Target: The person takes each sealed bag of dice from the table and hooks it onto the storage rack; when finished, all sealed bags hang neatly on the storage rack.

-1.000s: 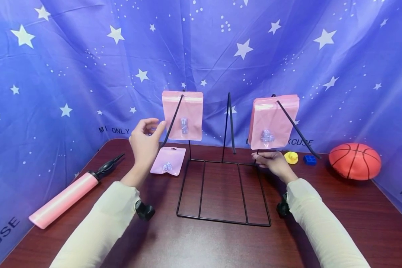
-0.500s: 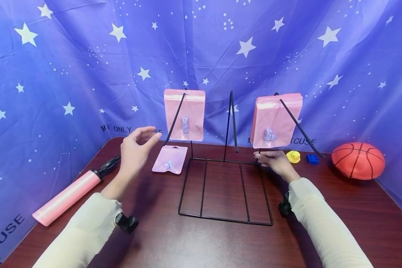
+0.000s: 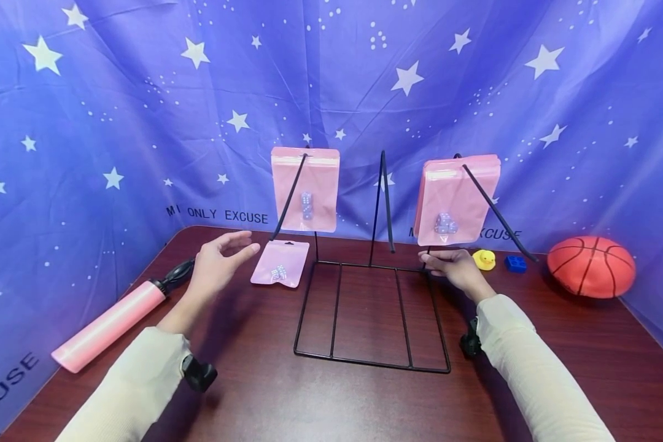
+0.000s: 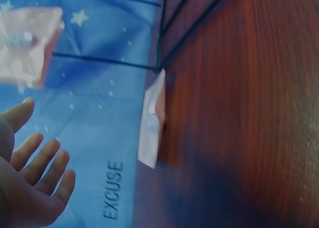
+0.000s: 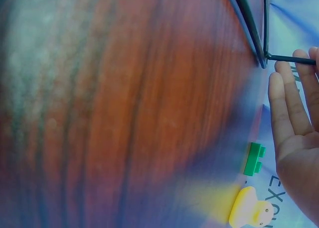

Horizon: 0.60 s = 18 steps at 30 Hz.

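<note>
One wire rack [image 3: 371, 319]: right hand [image 3: 454, 268] is pressed against its back corner with straight fingers; left hand [image 3: 217, 265], spread, is held left of it. One loose pouch [image 3: 280, 263] is seen beside the rack.

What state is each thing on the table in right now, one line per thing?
Left hand: open, holding nothing, above the table.
Right hand: fingers straight, touching the wire rack at its back right corner.
Left hanging pouch: hung on the left hook.
Right pouches: stacked on the right hook.
Loose pouch: flat on the table.
Pump: lying on its side.
Basketball: squashed, looks underinflated.
Duck: upright.
</note>
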Available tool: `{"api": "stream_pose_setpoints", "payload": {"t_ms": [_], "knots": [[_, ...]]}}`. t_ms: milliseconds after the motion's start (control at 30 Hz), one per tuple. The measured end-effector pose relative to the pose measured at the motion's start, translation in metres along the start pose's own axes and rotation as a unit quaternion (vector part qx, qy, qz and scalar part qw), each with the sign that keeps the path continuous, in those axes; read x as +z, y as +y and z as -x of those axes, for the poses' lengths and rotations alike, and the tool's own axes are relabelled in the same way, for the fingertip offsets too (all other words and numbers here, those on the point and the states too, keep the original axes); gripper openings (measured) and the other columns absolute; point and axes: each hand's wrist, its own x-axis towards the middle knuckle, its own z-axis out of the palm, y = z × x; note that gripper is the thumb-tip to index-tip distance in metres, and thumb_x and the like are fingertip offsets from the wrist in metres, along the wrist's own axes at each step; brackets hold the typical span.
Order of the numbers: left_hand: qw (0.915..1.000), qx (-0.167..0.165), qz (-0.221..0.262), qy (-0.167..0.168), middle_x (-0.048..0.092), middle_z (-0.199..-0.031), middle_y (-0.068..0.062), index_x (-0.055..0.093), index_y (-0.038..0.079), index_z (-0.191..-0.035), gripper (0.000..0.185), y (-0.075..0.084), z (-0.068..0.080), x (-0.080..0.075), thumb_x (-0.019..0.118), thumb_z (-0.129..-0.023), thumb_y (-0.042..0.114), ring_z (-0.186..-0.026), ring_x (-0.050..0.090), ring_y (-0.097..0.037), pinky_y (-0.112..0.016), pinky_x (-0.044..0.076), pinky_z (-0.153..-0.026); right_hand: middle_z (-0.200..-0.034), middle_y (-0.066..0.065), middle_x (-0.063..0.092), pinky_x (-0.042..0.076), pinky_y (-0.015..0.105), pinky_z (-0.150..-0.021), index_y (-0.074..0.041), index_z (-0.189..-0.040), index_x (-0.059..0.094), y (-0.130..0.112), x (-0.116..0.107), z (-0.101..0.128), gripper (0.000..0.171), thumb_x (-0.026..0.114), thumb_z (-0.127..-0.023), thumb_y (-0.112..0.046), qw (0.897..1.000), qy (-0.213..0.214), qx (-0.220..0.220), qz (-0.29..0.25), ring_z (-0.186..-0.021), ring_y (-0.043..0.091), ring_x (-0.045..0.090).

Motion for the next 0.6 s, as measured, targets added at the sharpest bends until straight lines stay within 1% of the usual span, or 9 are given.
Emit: {"api": "stream_pose_setpoints", "payload": {"t_ms": [133,267,467,600], "knots": [[0.9997,-0.014,0.002,-0.020,0.066,-0.132,-0.020,0.061,0.003,-0.138,0.051,-0.012,-0.005,0.000,0.073,-0.096,0.029,-0.125,0.060,-0.030,-0.039,0.045,-0.102,-0.130,0.026,0.063,0.056,0.035,-0.090,0.011,-0.134,0.058,0.000,0.001,0.000,0.044,0.063,-0.103,-0.019,1.000,0.001,0.001,-0.004,-0.101,0.009,0.070],[0.9991,-0.029,0.009,-0.029,0.063,-0.135,-0.022,0.059,0.000,-0.140,0.054,-0.023,-0.010,0.003,0.073,-0.096,0.028,-0.129,0.056,-0.034,-0.045,0.042,-0.107,-0.128,0.026,0.065,0.057,0.034,-0.088,0.011,-0.133,0.059,0.000,0.001,-0.001,0.046,0.065,-0.102,-0.022,1.000,0.006,0.009,-0.004,-0.097,0.007,0.070],[0.9963,-0.069,0.040,-0.032,0.058,-0.140,-0.027,0.053,-0.005,-0.144,0.059,-0.034,-0.022,0.012,0.072,-0.096,0.024,-0.134,0.052,-0.037,-0.045,0.038,-0.113,-0.124,0.025,0.067,0.057,0.032,-0.087,0.012,-0.132,0.060,-0.001,0.001,-0.001,0.046,0.065,-0.102,-0.022,1.000,0.008,0.008,-0.006,-0.095,0.007,0.071],[0.9941,-0.097,0.035,-0.033,0.055,-0.142,-0.028,0.049,-0.006,-0.145,0.062,-0.039,-0.030,0.021,0.072,-0.096,0.023,-0.136,0.049,-0.038,-0.044,0.036,-0.115,-0.124,0.024,0.068,0.057,0.032,-0.087,0.011,-0.132,0.060,-0.001,0.001,-0.001,0.046,0.065,-0.102,-0.023,1.000,0.007,0.010,-0.007,-0.094,0.007,0.071]]}}
